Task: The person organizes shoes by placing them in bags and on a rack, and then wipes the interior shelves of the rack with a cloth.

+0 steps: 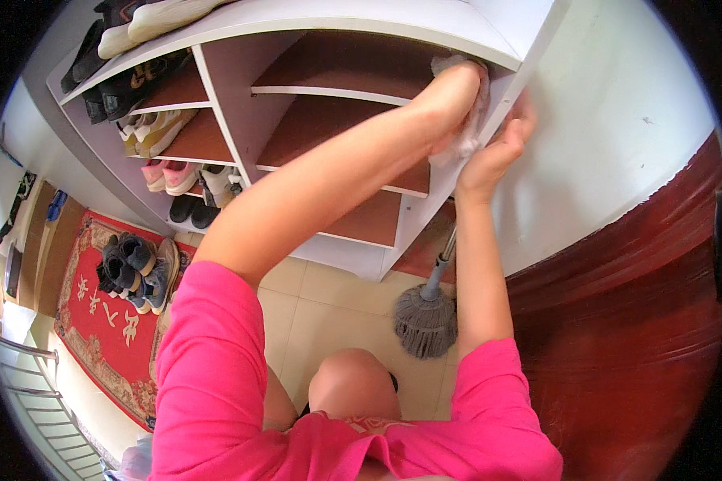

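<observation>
My left hand [457, 90] reaches into the upper right corner of a white shoe cabinet [391, 264]. It holds a crumpled white cloth [468, 141] against the inner face of the right side panel. The fingers are partly hidden by the hand and the cloth. On the outer side of that panel, near its front edge, is my right hand [494, 157]. Its fingers are blurred, and whether they grip the panel is unclear. Brown shelf boards [337, 120] with white front edges lie under my left forearm.
A grey mop [426, 318] stands on the tiled floor below my right forearm. Shoes [162, 129] fill the cabinet's left compartments, and several more [135, 264] sit on a red mat [96, 337]. A pale wall [601, 150] and a dark red glossy surface [626, 337] border the right side.
</observation>
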Demonstrator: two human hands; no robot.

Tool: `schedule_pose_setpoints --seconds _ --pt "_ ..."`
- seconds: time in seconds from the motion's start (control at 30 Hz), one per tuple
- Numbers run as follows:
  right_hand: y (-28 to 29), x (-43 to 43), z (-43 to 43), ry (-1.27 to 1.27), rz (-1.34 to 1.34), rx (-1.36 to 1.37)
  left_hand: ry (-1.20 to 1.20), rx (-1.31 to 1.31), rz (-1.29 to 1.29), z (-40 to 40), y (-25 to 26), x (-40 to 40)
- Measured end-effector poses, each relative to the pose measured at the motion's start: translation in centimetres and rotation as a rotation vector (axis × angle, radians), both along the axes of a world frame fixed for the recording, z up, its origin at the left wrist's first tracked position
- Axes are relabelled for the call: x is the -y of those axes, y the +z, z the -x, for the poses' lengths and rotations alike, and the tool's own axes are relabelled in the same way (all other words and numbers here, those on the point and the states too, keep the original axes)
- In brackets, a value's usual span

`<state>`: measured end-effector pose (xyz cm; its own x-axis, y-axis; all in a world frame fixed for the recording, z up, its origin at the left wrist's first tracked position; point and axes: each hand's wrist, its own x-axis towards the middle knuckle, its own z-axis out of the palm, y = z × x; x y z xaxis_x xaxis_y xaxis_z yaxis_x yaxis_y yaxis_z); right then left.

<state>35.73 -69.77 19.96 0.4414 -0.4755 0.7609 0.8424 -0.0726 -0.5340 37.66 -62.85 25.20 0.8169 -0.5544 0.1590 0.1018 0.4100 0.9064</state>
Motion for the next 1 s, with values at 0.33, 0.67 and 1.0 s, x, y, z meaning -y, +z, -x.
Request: schedule_pose_setpoints --seconds 0.33,0.67,1.0 --pt "-5.1 -6.5 3.8 0.179 0.255 -0.440 0.407 -0.117 0.425 4.4 -6.6 -9.8" --pt "-2.6 -9.8 -4.5 0.434 -0.296 -0.740 0.725 -0.169 0.478 -4.2 -9.0 -13.1" --pt "-1.6 -9.5 -1.8 0.407 -0.304 -0.747 0.833 -0.240 0.280 0.1 -6.3 -13.2"
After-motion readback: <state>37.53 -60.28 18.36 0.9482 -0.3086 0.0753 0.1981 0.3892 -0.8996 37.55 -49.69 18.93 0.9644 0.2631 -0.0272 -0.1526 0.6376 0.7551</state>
